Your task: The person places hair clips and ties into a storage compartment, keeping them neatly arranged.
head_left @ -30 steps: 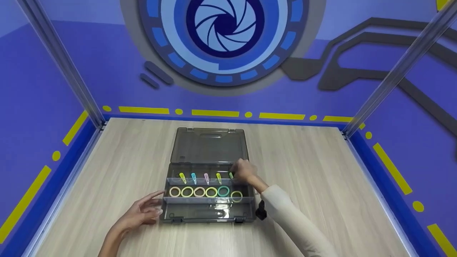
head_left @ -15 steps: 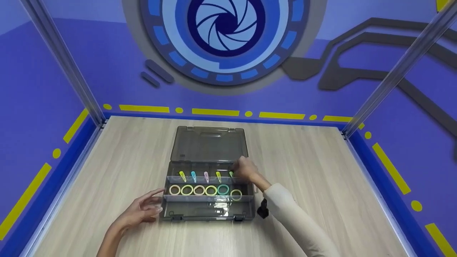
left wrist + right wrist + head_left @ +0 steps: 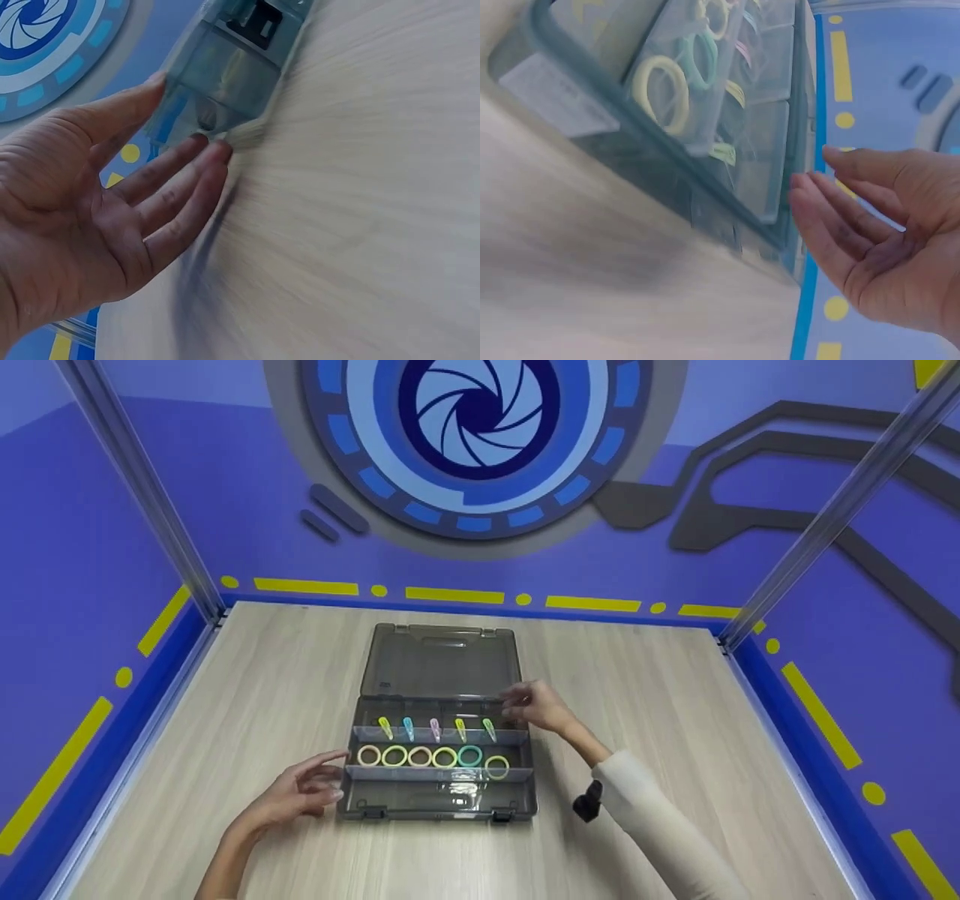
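Observation:
A translucent dark grey divided plastic box [image 3: 405, 797] lies on the table, its lid [image 3: 442, 667] folded back. Along its rear compartment stand several snap hair clips in a row, a green hair clip [image 3: 490, 729] the rightmost. The middle compartment holds several ring-shaped bands, probably hair ties, including a teal band [image 3: 686, 66] and, at the right end, a pale yellow band [image 3: 640, 91] tilted against the divider. My right hand [image 3: 546, 705] hovers by the back right corner, fingers relaxed and holding nothing. My left hand [image 3: 289, 799] rests its fingertips at the box's left side.
Two dark latches, one of them the right latch [image 3: 502, 815], sit on the box's front edge. The pale wood table [image 3: 660, 720] is bounded by blue-purple panels and metal posts [image 3: 142, 487] at both back corners.
My right hand has let go of the green hair clip and drawn back to the right, its fingers loosening. That clip now stands in the row. The left hand stays at the box's side.

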`<control>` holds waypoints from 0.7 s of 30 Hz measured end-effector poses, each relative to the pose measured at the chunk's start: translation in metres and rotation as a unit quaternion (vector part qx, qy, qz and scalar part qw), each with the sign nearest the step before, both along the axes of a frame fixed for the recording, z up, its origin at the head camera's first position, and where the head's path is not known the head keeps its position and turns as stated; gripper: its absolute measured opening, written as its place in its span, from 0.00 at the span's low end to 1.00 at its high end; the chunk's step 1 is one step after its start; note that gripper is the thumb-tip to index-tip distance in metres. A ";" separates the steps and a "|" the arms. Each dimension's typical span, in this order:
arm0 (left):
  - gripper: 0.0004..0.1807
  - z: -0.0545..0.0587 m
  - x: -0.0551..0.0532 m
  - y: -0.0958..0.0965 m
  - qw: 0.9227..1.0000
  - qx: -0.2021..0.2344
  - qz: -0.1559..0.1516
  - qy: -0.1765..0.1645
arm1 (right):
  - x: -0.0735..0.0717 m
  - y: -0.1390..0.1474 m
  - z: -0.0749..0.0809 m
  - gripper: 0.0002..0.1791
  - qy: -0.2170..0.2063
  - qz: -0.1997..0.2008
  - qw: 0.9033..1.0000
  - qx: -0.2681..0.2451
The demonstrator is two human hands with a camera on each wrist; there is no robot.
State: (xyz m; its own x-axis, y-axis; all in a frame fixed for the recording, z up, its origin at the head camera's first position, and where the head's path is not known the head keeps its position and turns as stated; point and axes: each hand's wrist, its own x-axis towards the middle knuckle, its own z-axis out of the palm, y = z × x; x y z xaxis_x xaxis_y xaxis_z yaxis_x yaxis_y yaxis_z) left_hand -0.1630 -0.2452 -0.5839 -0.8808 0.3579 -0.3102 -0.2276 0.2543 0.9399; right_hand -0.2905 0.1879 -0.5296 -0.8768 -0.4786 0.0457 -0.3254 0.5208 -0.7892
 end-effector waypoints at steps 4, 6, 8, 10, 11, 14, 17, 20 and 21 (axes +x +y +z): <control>0.37 0.005 -0.013 -0.008 1.000 -0.012 -0.007 0.019 | -0.003 0.015 0.000 0.18 -0.026 -0.008 0.999 -0.047; 0.35 0.006 -0.019 -0.013 0.999 -0.011 -0.004 0.035 | -0.004 0.022 0.000 0.19 -0.043 -0.019 0.997 -0.065; 0.36 0.009 -0.025 -0.016 0.998 -0.009 0.013 0.056 | -0.005 0.032 0.000 0.20 -0.045 -0.034 0.996 -0.072; 0.36 0.012 -0.031 -0.018 0.996 -0.002 0.042 0.079 | -0.005 0.043 0.001 0.21 -0.041 -0.049 0.995 -0.071; 0.37 0.015 -0.034 -0.019 0.994 0.000 0.056 0.091 | -0.006 0.049 0.001 0.22 -0.036 -0.058 0.995 -0.066; 0.39 0.022 -0.045 -0.021 0.988 -0.007 0.103 0.118 | -0.008 0.068 0.003 0.27 -0.023 -0.070 0.996 -0.052; 0.40 0.027 -0.055 -0.023 0.980 -0.037 0.124 0.149 | -0.010 0.086 0.004 0.34 -0.011 -0.080 0.996 -0.040; 0.45 0.028 -0.063 -0.027 0.969 -0.094 0.136 0.185 | -0.012 0.106 0.002 0.40 0.010 -0.088 0.996 -0.022; 0.46 0.028 -0.065 -0.029 0.963 -0.120 0.140 0.197 | -0.012 0.112 0.001 0.41 0.020 -0.094 0.995 -0.010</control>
